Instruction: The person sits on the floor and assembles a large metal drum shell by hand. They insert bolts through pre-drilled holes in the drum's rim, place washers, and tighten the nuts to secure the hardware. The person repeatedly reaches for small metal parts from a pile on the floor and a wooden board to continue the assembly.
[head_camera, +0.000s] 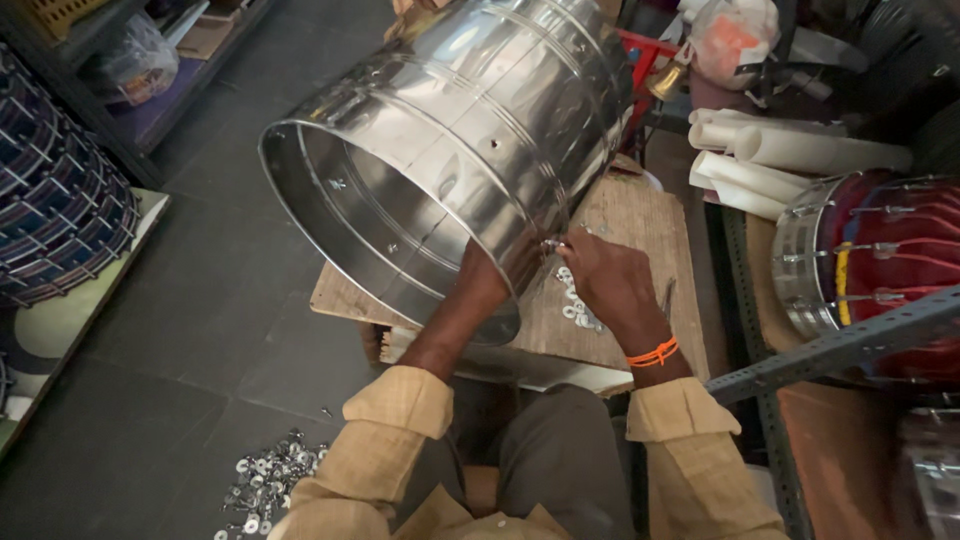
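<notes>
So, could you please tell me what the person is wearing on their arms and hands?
Both arms wear tan woven sleeves, rolled up into thick cuffs near the elbows, leaving the forearms bare. The right wrist carries an orange thread band. The left hand and right hand are bare: no gloves, no rings visible.

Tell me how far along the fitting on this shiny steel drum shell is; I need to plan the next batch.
Done: a few small fasteners already sit in the shiny steel drum shell.
In hand: the right hand pinches a small metal piece at the shell's outer wall, and the left hand reaches inside, hidden.
Left: several wall holes look open; loose washers lie on the wooden board and in the floor pile.
</notes>
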